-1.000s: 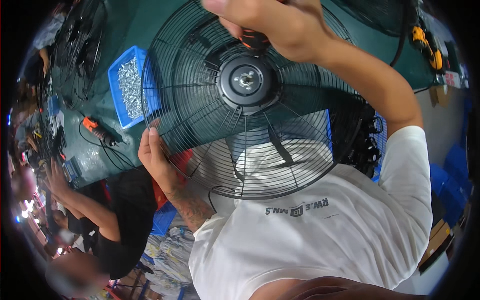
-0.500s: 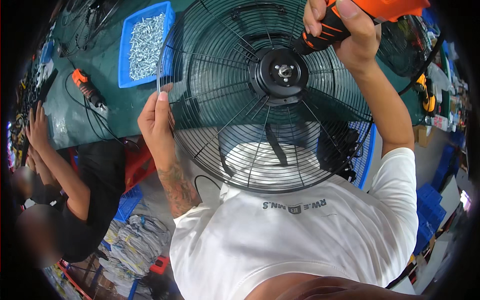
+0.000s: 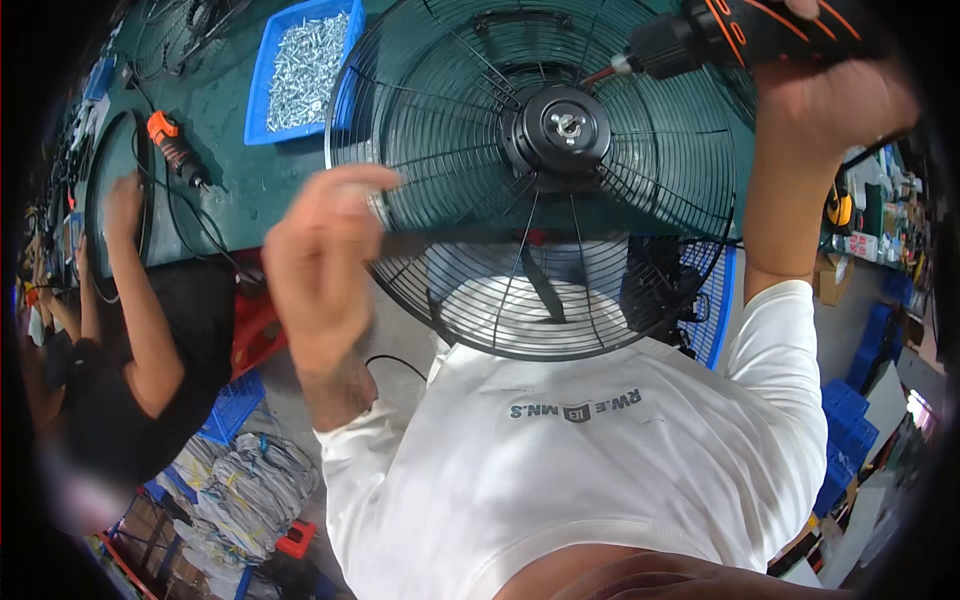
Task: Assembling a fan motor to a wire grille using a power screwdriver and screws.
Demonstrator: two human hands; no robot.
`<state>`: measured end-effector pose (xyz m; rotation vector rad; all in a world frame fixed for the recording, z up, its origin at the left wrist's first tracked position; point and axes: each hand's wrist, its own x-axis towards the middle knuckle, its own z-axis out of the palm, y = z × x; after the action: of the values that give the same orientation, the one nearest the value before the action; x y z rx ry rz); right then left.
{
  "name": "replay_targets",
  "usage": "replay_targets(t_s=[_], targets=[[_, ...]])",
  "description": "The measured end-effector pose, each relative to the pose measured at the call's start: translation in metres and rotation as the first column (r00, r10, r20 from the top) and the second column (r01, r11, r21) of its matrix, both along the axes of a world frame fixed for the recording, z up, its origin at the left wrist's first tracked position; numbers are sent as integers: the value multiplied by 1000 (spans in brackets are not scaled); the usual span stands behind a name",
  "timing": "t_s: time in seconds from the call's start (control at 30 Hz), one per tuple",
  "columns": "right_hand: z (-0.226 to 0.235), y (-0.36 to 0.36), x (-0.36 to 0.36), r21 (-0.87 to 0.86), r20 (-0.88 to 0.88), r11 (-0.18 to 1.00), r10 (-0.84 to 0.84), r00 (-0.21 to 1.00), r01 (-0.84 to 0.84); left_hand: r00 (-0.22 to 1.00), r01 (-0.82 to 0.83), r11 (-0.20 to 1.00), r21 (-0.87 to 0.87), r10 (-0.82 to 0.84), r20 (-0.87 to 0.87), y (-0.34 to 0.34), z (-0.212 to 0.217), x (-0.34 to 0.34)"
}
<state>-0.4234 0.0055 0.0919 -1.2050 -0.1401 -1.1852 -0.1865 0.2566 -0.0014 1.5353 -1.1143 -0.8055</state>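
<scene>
A round black wire fan guard [image 3: 455,210] rests on the green table and overhangs its near edge, with a black motor hub [image 3: 562,128] in its middle. My right hand [image 3: 835,105], blurred, is wrapped round an orange and black electric screwdriver [image 3: 700,38]. Its bit points left and down, ending close to the upper right of the hub; contact cannot be made out. Over the guard's left rim is my left hand [image 3: 330,250], smeared by motion, with the index finger stretched to the right and nothing visible in it.
A blue bin [image 3: 255,115] full of silver screws stands left of the guard. Another orange and black electric screwdriver [image 3: 175,148] lies with its cord on the table [image 3: 240,210]. Further left, a co-worker's arm [image 3: 140,290] reaches to a black ring. Blue crates stand below right.
My left hand has come off the guard's rim and moved up. My right hand has drawn the screwdriver to the right. The co-worker's arm has shifted, and a black ring now shows there.
</scene>
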Motion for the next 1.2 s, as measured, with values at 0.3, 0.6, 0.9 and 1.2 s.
replay_targets(t_s=[0.3,0.6,0.9,1.2], targets=[[-10,58,-18,-48,-26,976,213,977,-214,897,355,904,-239,-257,361,-34,-3,-57],[-18,56,-20,-76,-6,980,185,983,-185,899,356,884,-304,-235,369,-31,-8,-63],[-2,56,-15,-98,-46,981,165,985,-168,906,239,936,-258,-119,407,-24,0,-47],[-36,13,41,-167,-199,954,-278,940,247,603,-273,950,-154,44,-797,15,-60,64]])
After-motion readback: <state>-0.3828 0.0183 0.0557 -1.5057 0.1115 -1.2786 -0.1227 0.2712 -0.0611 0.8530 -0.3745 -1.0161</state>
